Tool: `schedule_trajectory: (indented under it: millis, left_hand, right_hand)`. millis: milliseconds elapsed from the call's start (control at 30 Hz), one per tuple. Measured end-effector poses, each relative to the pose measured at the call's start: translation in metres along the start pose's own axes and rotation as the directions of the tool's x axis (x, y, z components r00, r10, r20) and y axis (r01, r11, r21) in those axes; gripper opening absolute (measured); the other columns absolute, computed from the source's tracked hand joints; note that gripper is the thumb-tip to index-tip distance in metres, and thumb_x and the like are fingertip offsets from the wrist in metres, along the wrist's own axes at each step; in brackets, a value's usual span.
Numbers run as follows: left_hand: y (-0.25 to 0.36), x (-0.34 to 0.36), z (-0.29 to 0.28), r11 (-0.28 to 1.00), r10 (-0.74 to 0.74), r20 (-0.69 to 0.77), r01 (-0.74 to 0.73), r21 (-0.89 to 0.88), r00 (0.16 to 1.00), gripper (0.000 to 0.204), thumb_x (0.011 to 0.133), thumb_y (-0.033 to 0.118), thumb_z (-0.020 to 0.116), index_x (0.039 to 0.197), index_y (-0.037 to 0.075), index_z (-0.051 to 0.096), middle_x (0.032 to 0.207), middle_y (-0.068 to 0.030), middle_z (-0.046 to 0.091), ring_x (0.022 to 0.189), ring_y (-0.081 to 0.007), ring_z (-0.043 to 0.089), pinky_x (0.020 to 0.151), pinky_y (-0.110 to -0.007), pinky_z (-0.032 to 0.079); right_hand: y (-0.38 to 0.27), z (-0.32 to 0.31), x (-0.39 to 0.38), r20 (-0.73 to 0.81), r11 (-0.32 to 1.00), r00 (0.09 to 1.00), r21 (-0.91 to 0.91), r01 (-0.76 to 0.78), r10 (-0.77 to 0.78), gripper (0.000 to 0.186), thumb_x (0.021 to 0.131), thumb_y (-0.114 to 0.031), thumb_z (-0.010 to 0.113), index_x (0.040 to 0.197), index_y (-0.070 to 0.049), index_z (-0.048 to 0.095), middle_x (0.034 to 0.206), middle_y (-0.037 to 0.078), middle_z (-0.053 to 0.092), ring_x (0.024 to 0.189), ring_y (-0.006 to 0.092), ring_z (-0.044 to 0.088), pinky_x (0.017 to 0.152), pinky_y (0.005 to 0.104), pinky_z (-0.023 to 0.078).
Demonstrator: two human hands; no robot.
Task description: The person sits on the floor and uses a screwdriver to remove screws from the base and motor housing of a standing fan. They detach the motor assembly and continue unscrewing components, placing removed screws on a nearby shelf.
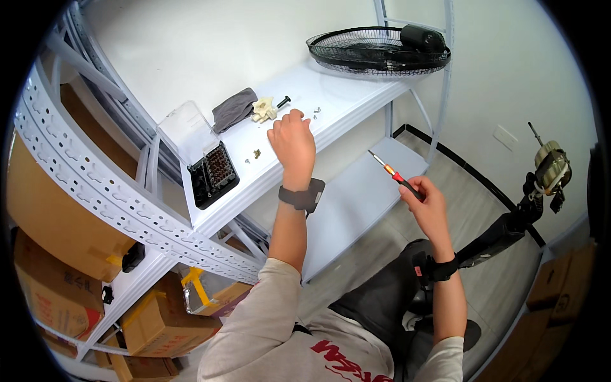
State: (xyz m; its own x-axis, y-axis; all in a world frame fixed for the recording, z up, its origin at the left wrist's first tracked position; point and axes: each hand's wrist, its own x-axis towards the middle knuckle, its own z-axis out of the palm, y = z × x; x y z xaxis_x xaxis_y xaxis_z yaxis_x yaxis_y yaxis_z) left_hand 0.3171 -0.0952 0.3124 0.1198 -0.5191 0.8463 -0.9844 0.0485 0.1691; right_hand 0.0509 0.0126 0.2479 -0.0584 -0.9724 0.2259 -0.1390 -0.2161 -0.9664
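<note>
My left hand (289,143) is over the white shelf (324,91), fingers curled in; whatever they may hold is hidden. Just behind it are a cream plastic knob (263,109), a black bolt (284,101) and a folded grey cloth (233,109). Small brass pieces (257,154) and silver screws (316,113) lie on either side of the hand. An open black bit case (213,175) with a clear lid sits at the left. My right hand (423,207) grips a red-and-black screwdriver (394,175), its tip pointing up-left over the lower shelf.
A black fan grille with blade (356,51) lies on the shelf's back right. An exposed fan motor (548,162) on a black stand (493,239) stands at my right. A lower shelf (356,216) is below; cardboard boxes (165,325) fill racks at left and stack at lower right.
</note>
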Motion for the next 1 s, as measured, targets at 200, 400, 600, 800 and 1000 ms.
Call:
schedule_trajectory:
  millis: [200, 400, 600, 800, 1000]
  left_hand:
    - [0.003, 0.000, 0.002, 0.993, -0.120, 0.074, 0.119, 0.015, 0.990, 0.010, 0.087, 0.013, 0.066, 0.094, 0.007, 0.066, 0.086, -0.0094, 0.066, 0.086, -0.0288, 0.059, 0.078, -0.041, 0.044]
    - [0.001, -0.001, 0.004, 0.998, -0.061, 0.004, 0.061, -0.012, 0.998, 0.010, 0.087, 0.012, 0.063, 0.092, 0.004, 0.067, 0.086, -0.0137, 0.068, 0.080, -0.0351, 0.061, 0.073, -0.046, 0.048]
    - [0.000, -0.003, 0.002, 0.995, -0.019, -0.133, 0.005, -0.099, 0.991, 0.019, 0.086, 0.002, 0.057, 0.104, 0.004, 0.064, 0.101, -0.0151, 0.061, 0.096, -0.0340, 0.055, 0.085, -0.044, 0.044]
    - [0.077, -0.045, -0.003, 0.861, 0.174, -0.277, -0.283, -0.423, 0.945, 0.031, 0.077, -0.005, 0.057, 0.106, 0.002, 0.061, 0.115, -0.0140, 0.058, 0.107, -0.0351, 0.050, 0.094, -0.044, 0.040]
    - [0.198, -0.138, 0.033, 0.489, 0.400, 0.016, -0.198, -0.850, 0.916, 0.036, 0.081, 0.001, 0.062, 0.117, 0.002, 0.056, 0.117, -0.0141, 0.057, 0.109, -0.0339, 0.052, 0.092, -0.043, 0.043]
  right_hand:
    - [0.010, -0.007, -0.001, -0.009, 1.000, 1.000, 0.030, 0.007, -0.007, 0.018, 0.088, -0.015, 0.071, 0.094, -0.002, 0.061, 0.075, -0.002, 0.061, 0.067, 0.0053, 0.054, 0.059, 0.0207, 0.041]
    - [0.029, -0.025, -0.008, -0.053, 0.998, 0.997, 0.039, -0.057, 0.059, 0.019, 0.089, -0.018, 0.071, 0.095, -0.003, 0.061, 0.075, -0.002, 0.063, 0.066, 0.0041, 0.052, 0.055, 0.0207, 0.040]
    - [0.039, -0.037, -0.025, -0.102, 0.997, 0.994, 0.069, -0.040, 0.047, 0.018, 0.089, -0.016, 0.071, 0.096, -0.003, 0.061, 0.078, -0.002, 0.064, 0.067, 0.0042, 0.053, 0.055, 0.0204, 0.040]
    - [0.037, -0.074, -0.066, -0.280, 0.999, 0.959, 0.023, -0.037, 0.042, 0.019, 0.089, -0.013, 0.071, 0.101, -0.002, 0.062, 0.078, -0.002, 0.061, 0.068, 0.0036, 0.052, 0.056, 0.0184, 0.038]
    - [0.039, -0.121, -0.130, -0.558, 0.999, 0.829, -0.005, -0.034, 0.025, 0.022, 0.087, -0.011, 0.072, 0.106, -0.003, 0.063, 0.078, -0.003, 0.062, 0.069, 0.0031, 0.053, 0.060, 0.0182, 0.040]
